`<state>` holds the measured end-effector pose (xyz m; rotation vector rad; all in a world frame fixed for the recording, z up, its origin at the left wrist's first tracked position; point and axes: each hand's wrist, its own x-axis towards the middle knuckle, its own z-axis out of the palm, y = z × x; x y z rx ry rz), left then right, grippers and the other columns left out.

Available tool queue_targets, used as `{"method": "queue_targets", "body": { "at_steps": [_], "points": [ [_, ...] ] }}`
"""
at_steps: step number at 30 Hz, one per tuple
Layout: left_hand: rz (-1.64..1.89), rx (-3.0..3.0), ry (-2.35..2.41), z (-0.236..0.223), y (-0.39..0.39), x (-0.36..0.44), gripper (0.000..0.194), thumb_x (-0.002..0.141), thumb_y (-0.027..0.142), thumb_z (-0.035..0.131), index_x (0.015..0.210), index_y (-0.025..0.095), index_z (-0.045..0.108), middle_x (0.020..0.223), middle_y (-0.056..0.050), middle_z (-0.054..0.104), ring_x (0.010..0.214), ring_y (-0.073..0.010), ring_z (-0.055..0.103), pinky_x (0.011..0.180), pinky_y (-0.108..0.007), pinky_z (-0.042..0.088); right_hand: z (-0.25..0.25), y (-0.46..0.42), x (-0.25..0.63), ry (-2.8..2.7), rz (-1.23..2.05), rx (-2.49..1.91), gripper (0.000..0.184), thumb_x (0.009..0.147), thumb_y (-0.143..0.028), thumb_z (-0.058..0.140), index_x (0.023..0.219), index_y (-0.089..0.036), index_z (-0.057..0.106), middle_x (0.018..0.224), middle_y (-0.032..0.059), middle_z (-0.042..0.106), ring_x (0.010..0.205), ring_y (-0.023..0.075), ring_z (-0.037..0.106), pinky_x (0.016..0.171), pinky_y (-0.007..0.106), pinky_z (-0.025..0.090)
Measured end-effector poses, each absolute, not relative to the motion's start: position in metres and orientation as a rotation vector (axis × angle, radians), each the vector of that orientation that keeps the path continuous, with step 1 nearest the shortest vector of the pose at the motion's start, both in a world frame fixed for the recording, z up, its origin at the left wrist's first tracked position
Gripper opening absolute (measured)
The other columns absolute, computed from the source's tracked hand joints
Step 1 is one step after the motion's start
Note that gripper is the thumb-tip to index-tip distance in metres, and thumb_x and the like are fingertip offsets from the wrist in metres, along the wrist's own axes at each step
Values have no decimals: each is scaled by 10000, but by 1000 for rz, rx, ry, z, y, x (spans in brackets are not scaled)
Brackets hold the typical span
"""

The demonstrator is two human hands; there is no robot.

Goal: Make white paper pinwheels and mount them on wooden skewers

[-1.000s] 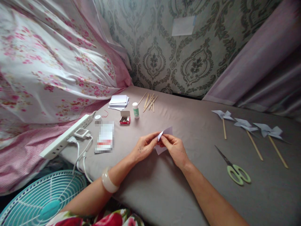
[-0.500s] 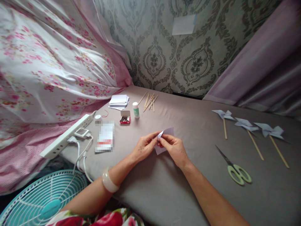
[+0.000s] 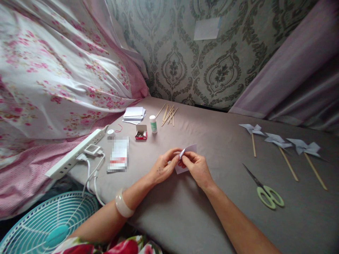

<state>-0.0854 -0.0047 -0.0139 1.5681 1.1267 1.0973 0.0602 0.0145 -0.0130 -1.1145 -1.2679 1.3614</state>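
Observation:
My left hand (image 3: 163, 167) and my right hand (image 3: 196, 167) meet over the grey cloth (image 3: 169, 211) and both pinch a small pale paper square (image 3: 186, 157). One corner of the paper is folded up between my fingertips. The lower part of the sheet is hidden behind my right fingers. A pale bangle (image 3: 122, 204) sits on my left wrist.
Green-handled scissors (image 3: 266, 193) lie to the right. Three paper pinwheels on sticks (image 3: 278, 141) lie beyond them. Further back are wooden sticks (image 3: 168, 114), a glue stick (image 3: 153, 124), a small red box (image 3: 141, 132), a paper stack (image 3: 134, 114) and a power strip (image 3: 76, 151). A teal fan (image 3: 50, 225) stands at lower left.
Both hands hold the paper in nearly the same place; the fingers have shifted slightly on the folded corner. Nothing else moved.

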Motion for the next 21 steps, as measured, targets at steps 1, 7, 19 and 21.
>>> {"method": "queue_targets", "body": {
  "at_steps": [1,7,19,21],
  "points": [
    [1081,1587,1128,-13,-5,-85,401,909,415,494,1187,148,605,952,-74,723,865,-178,650,795,-274,501,-13,14,60,-1271,1352,-1116,202,663,-359,671,711,-165,696,606,18,688,544,146,618,565,266,511],
    [1112,1518,1071,-17,0,-86,402,854,465,567,1074,139,653,865,-58,708,803,-179,640,748,-271,502,-14,13,58,-1320,1336,-1094,201,675,-362,673,722,-169,700,649,30,707,592,165,644,607,282,526],
    [2135,1112,1487,65,65,-176,205,859,346,555,894,161,637,664,28,531,527,-71,428,491,-168,369,-10,15,64,-1125,1333,-1142,309,597,-467,722,695,-180,664,671,59,713,572,181,621,596,315,517],
    [2234,835,1670,84,98,-211,156,873,251,520,946,148,611,648,40,522,483,-53,418,477,-155,363,-14,17,63,-1095,1351,-1159,318,581,-466,727,690,-173,669,656,56,703,558,174,606,580,306,501]
  ]
}}
